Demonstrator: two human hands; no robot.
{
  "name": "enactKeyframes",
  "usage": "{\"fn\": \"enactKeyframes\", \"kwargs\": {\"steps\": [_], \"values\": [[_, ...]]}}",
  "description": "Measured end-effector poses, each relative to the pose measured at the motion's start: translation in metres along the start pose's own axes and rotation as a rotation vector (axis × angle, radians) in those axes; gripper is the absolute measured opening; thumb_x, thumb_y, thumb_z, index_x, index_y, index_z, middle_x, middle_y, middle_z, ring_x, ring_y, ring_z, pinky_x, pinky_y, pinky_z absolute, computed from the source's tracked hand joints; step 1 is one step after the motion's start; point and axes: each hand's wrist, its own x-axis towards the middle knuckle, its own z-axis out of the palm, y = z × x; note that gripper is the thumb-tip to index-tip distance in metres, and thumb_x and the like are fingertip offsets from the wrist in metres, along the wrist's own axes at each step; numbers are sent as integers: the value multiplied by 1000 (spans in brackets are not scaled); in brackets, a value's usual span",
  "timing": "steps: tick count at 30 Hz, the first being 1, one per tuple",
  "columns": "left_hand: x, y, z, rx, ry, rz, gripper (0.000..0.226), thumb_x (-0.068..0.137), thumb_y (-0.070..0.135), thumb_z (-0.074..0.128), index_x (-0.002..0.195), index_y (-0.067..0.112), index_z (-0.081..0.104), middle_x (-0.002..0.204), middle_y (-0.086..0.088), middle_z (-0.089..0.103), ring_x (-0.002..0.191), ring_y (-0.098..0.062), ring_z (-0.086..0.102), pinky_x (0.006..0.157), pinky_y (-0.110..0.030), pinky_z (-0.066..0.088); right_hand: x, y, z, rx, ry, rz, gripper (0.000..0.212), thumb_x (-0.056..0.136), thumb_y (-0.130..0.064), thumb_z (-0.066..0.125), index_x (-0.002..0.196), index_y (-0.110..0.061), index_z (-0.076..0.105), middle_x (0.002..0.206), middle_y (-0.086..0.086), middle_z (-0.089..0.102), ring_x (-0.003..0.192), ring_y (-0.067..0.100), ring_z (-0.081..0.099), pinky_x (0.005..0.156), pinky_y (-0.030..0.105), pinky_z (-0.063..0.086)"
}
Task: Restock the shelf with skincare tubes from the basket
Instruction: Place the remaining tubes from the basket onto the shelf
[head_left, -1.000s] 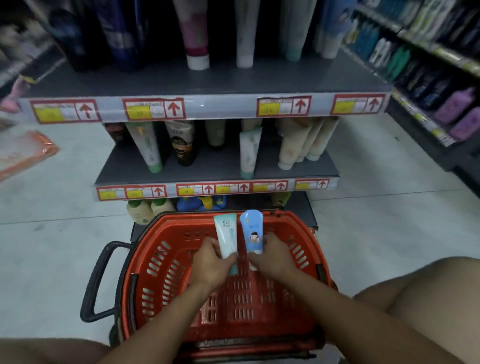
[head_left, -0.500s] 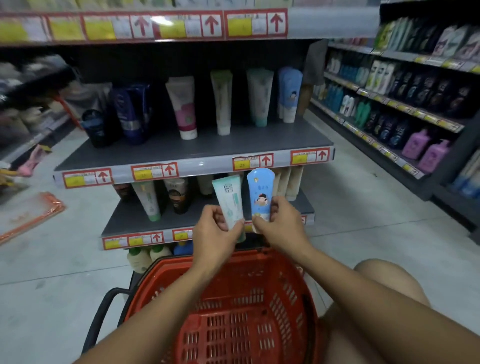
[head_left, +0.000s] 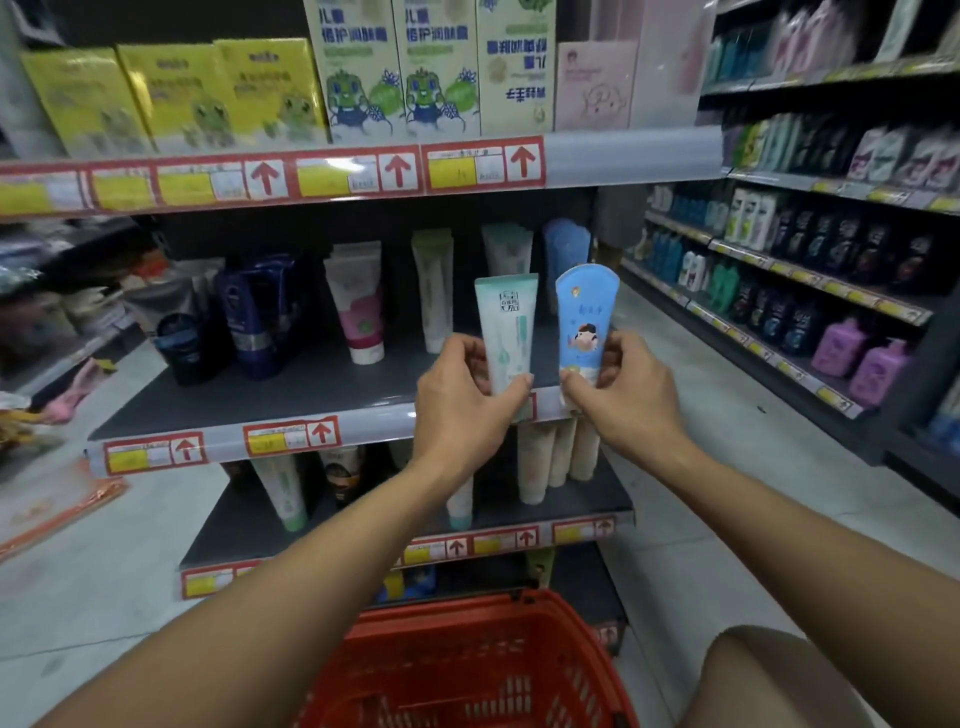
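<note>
My left hand (head_left: 462, 400) grips a mint-green and white tube (head_left: 506, 327) by its lower end, held upright. Beside it my right hand (head_left: 623, 395) grips a blue tube with a cartoon figure (head_left: 586, 317), also upright. Both tubes hover at the front right edge of the grey middle shelf (head_left: 291, 395). Behind them on that shelf stand a matching mint tube (head_left: 506, 249) and a blue tube (head_left: 566, 244). The red basket (head_left: 467, 670) sits below my arms; no tubes show in the part of it that I see.
The middle shelf also carries a pink-and-white tube (head_left: 358, 301), a pale green tube (head_left: 434, 291) and dark blue tubes (head_left: 249, 312). Boxed goods (head_left: 358, 73) fill the shelf above, more tubes (head_left: 550, 462) the one below. An aisle rack of bottles (head_left: 831, 291) runs along the right.
Both hands have risen from the basket with the two tubes, up to the middle shelf's front edge. The view has tilted upward, so the basket has dropped low in frame.
</note>
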Motion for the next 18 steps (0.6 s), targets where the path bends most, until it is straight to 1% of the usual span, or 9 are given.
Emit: {"fn": "enactKeyframes", "kwargs": {"steps": [2,3,4,7,11,13,15,18], "values": [[16,2,7,8,6,11,41,81,42,87,108,28,58,94,15,70,81,3,67,69,-23,60,21,2,-4,-15,15,-6,41,81,-39,78,114,-29,55,100,-9,73,83,4,69,73,34,60],[24,3,11,18,10,14,42,81,42,87,108,28,58,94,14,70,81,2,67,69,-24,59,31,5,-4,-23,21,-6,42,81,-39,78,114,-29,55,101,-8,73,84,6,69,74,37,61],[32,4,15,29,12,14,42,82,42,87,108,28,57,94,14,70,81,2,67,68,-22,58,41,8,-5,-32,28,-4,43,81,-40,78,115,-27,55,102,-7,72,85,8,70,75,39,61],[54,3,26,58,10,8,43,83,42,86,110,26,57,97,13,68,82,2,65,62,-12,49,65,18,-1,-53,45,13,47,80,-45,78,116,-24,58,104,-5,72,88,13,70,77,44,61],[73,-7,40,97,-4,-19,46,84,42,86,114,22,57,102,9,69,89,-6,67,61,-11,44,79,35,9,-87,32,38,44,82,-45,78,114,-23,58,103,-4,72,88,15,70,77,46,61],[79,-13,46,103,-16,-45,45,84,41,86,112,24,55,102,9,69,90,-7,67,61,-10,43,81,43,14,-92,25,32,43,83,-43,77,116,-23,58,104,-3,72,88,16,70,78,46,61],[80,-17,50,94,-20,-59,46,84,41,86,110,26,52,104,8,70,88,-4,66,60,-9,43,83,47,17,-89,27,20,45,85,-40,78,121,-22,57,109,-3,73,92,15,70,79,45,61],[79,-19,55,76,-12,-71,47,85,41,86,113,26,52,108,6,72,90,-4,67,59,-7,46,86,51,19,-72,16,9,49,86,-38,79,126,-21,56,114,-4,72,95,11,69,78,39,61]]}}
